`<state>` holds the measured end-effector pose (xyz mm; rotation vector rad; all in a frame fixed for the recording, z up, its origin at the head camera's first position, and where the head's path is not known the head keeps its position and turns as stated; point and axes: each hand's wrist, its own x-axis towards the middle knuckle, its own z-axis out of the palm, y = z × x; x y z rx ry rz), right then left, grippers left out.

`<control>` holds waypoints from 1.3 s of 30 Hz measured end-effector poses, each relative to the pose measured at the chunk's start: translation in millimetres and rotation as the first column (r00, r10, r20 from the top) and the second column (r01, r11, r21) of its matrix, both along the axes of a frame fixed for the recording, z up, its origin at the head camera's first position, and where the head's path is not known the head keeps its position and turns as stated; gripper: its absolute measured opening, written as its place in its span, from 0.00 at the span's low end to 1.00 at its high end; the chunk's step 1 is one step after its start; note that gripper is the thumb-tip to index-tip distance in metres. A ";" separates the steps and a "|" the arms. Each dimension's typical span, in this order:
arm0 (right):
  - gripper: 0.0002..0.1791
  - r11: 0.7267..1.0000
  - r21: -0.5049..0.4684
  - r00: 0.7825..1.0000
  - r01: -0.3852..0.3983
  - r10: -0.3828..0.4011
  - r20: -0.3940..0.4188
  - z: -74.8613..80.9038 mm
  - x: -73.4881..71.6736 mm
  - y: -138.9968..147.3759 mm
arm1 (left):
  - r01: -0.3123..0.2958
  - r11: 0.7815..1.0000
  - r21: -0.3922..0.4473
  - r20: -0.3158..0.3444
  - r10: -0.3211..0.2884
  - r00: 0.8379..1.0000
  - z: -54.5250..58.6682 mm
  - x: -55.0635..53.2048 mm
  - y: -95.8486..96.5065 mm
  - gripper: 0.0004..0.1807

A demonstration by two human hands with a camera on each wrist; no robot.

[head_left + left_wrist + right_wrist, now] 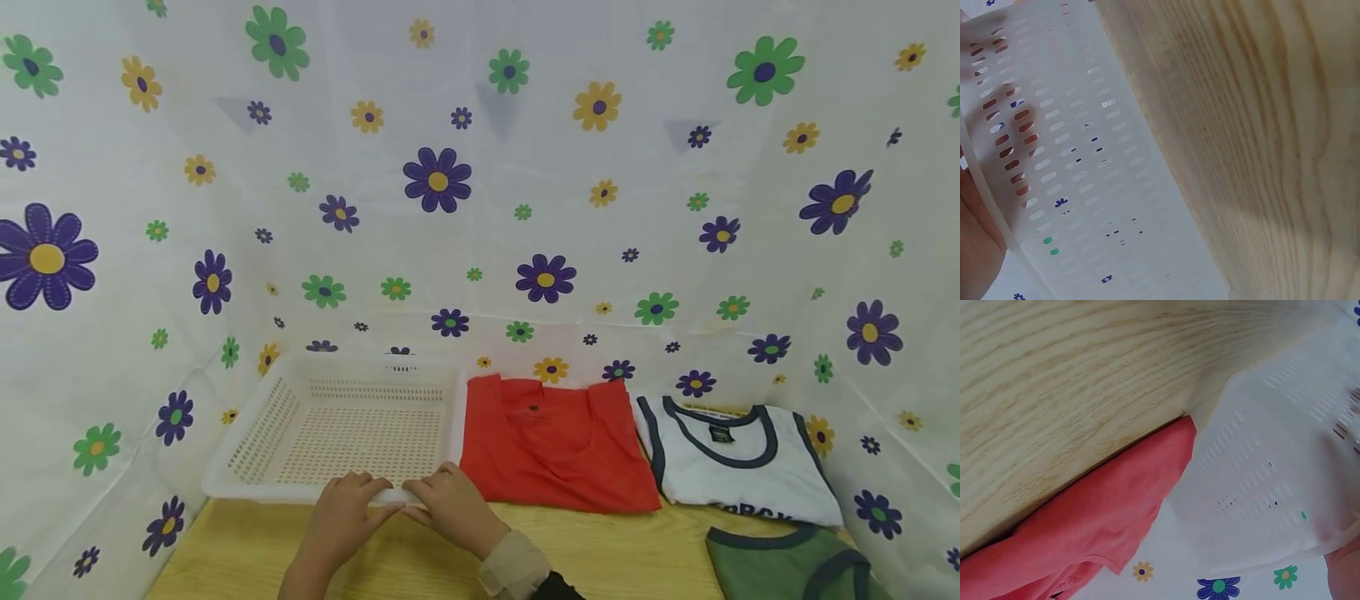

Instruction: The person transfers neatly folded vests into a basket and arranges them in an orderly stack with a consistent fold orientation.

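A white plastic basket (258, 492) with slotted sides stands on the wooden table, and nothing lies inside it. Both hands hold its front rim near the right corner, thumbs close together. My left hand (337, 521) has its fingers over the rim. In the left wrist view they show faintly through the slots of the basket wall (1097, 169). Beside it, my right hand (461, 512) grips the same rim. The right wrist view shows this hand (1344, 569) at the basket's edge. A folded red shirt (555, 458) lies right against the basket's right side.
Right of the red shirt lies a folded white shirt (742, 467) with dark trim. A green shirt (787, 562) with dark trim is nearer, at the lower right. Flower-printed white sheeting (480, 233) encloses the back and sides of the wooden table (600, 546).
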<state>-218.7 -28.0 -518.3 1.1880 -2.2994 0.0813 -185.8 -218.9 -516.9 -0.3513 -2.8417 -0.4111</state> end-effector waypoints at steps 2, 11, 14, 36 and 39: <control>0.17 1.000 0.002 1.000 -0.001 0.001 0.013 1.1 2.5 2.4 | 0.003 1.000 0.008 0.007 -0.003 1.000 1.9 3.1 2.2 0.21; 0.14 0.997 -0.041 0.993 -0.058 0.061 0.100 1.4 26.5 10.9 | -0.001 1.000 0.012 0.086 0.000 0.996 11.6 31.5 12.0 0.21; 0.14 0.996 -0.053 0.993 -0.069 0.074 0.096 0.4 34.6 14.1 | -0.003 1.000 0.030 0.102 0.000 0.995 13.6 40.9 15.7 0.21; 0.14 0.984 -0.056 0.984 -0.170 0.167 -0.056 -2.2 74.6 28.8 | 0.121 0.990 0.067 0.352 -0.136 0.926 21.7 72.7 16.0 0.19; 0.13 0.981 -0.071 0.981 -0.181 0.175 -0.082 -4.6 77.3 29.1 | 0.147 0.987 0.067 0.357 -0.161 0.920 19.9 74.9 13.6 0.20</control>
